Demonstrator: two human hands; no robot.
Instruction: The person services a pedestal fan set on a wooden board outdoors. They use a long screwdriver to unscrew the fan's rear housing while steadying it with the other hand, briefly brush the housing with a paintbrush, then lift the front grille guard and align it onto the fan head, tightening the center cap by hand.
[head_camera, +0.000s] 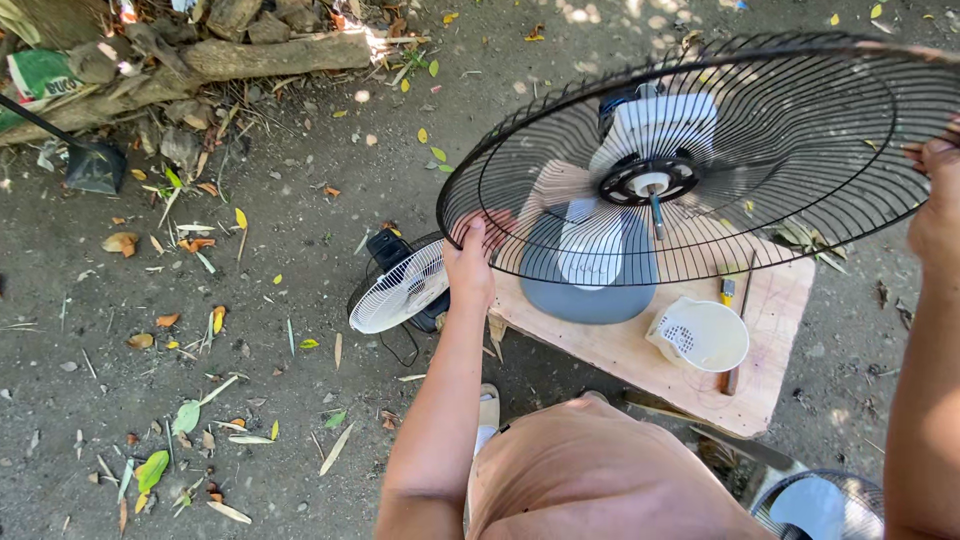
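left hand (468, 262) w/ fingers closing on the near rim and right hand (935, 190) gripping the far-right rim are holding the black wire fan guard (700, 160) above the wooden table (640, 350), prob. light, springy & bendy, best gripped by the outer ring.

the right hand (938, 190) was cut off by the frame's right edge. the black fan guard (700, 160) veiled the fan motor (650, 140). a second fan (822, 505) was cropped at the bottom.
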